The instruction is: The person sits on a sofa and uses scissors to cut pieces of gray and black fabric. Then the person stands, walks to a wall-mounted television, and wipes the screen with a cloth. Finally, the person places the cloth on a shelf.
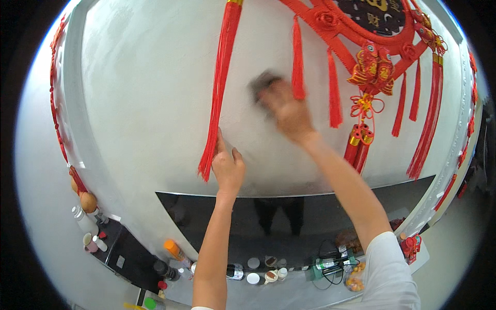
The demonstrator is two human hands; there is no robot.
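My left hand (228, 170) is raised against the light wall (155, 108), at the lower end of a long red tassel (222, 77). The index finger points up along the tassel's edge and the thumb stands apart. Part of the fingers is hidden behind the strands. Higher and to the right, my right hand (290, 110) holds a dark grey pad or cloth (263, 85) at the wall. Motion blurs both, so the pad's exact kind is unclear. A short red tassel (297, 58) hangs in front of this hand.
A red knot ornament (329, 17) with fish charms (374, 68) hangs at upper right. Below is a black television screen (240, 221). Bottles, cups and a green box with cables (329, 265) stand on the shelf (248, 294). Gourds (88, 202) hang at left.
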